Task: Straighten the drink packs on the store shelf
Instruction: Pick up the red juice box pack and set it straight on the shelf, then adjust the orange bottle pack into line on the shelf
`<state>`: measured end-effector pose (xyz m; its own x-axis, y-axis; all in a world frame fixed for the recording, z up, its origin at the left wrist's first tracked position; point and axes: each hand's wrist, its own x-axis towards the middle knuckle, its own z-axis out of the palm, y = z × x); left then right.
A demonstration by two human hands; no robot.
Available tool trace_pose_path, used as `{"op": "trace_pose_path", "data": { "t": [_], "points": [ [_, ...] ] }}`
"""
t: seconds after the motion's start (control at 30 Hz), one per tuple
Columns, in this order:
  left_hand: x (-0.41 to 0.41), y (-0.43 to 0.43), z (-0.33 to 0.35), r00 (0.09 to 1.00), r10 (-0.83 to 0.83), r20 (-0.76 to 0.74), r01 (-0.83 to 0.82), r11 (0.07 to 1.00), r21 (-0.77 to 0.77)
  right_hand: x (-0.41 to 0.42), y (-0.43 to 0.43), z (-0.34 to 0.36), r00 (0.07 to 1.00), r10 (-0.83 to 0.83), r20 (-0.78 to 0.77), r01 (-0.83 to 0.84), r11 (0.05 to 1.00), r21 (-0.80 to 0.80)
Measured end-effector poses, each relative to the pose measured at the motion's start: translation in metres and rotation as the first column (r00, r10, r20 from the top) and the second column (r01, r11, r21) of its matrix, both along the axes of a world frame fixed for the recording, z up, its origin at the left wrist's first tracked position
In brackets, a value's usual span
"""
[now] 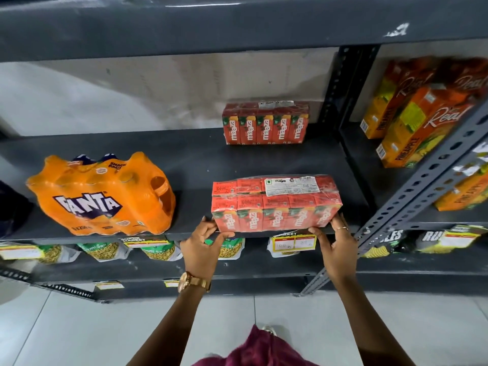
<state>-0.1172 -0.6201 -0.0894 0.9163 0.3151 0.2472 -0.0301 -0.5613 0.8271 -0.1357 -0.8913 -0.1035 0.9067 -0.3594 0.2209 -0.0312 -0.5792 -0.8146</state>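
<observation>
A shrink-wrapped red Maaza carton pack [274, 202] stands at the front edge of the dark grey shelf [195, 165]. My left hand [202, 244] grips its lower left corner, and my right hand [335, 241] grips its lower right corner. A second Maaza pack [265, 124] stands upright at the back of the same shelf, against the wall. An orange Fanta bottle pack [103, 194] sits at the front left, turned slightly askew.
Tall Real pineapple juice cartons [422, 117] lean on the neighbouring shelf at right, behind a perforated metal upright [422, 186]. Snack bags [158, 250] and yellow price tags [294, 243] hang on the shelf below. Another shelf board runs overhead.
</observation>
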Motion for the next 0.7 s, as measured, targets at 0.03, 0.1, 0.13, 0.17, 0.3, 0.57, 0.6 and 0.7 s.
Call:
{"op": "trace_pose_path", "data": {
  "t": [0.03,0.1,0.13,0.17,0.3,0.57,0.6,0.7],
  "points": [
    [-0.001,-0.001,0.001,1.0,-0.01,0.003,0.01,1.0,0.015,-0.002,0.003,0.003,1.0,-0.012,0.02,0.011,0.999,0.046],
    [-0.008,0.003,0.002,0.998,-0.067,0.001,0.067,0.997,0.037,-0.011,0.019,0.011,0.987,-0.109,0.121,0.081,0.973,0.216],
    [-0.014,0.007,0.002,0.994,-0.112,0.02,0.11,0.992,0.054,-0.02,0.029,0.014,0.963,-0.174,0.205,0.115,0.956,0.271],
    [-0.019,0.017,0.004,0.984,-0.153,0.092,0.143,0.984,0.107,-0.029,0.043,0.016,0.928,-0.207,0.309,0.127,0.957,0.259],
    [-0.028,0.09,0.009,0.803,-0.227,0.551,-0.04,0.902,0.43,-0.058,0.124,0.025,0.892,0.138,0.43,-0.209,0.97,0.123],
    [0.015,0.291,0.021,0.996,-0.006,0.087,0.002,0.999,0.052,0.02,0.315,0.029,0.936,0.351,-0.007,-0.349,0.932,0.098],
    [0.024,0.304,0.022,0.997,-0.073,-0.009,0.073,0.996,0.044,0.026,0.324,0.026,0.945,0.326,-0.024,-0.325,0.945,0.033],
    [0.042,0.325,0.02,0.955,-0.246,-0.163,0.27,0.952,0.143,0.031,0.337,0.018,0.972,0.231,-0.048,-0.235,0.966,-0.111]
  ]
}}
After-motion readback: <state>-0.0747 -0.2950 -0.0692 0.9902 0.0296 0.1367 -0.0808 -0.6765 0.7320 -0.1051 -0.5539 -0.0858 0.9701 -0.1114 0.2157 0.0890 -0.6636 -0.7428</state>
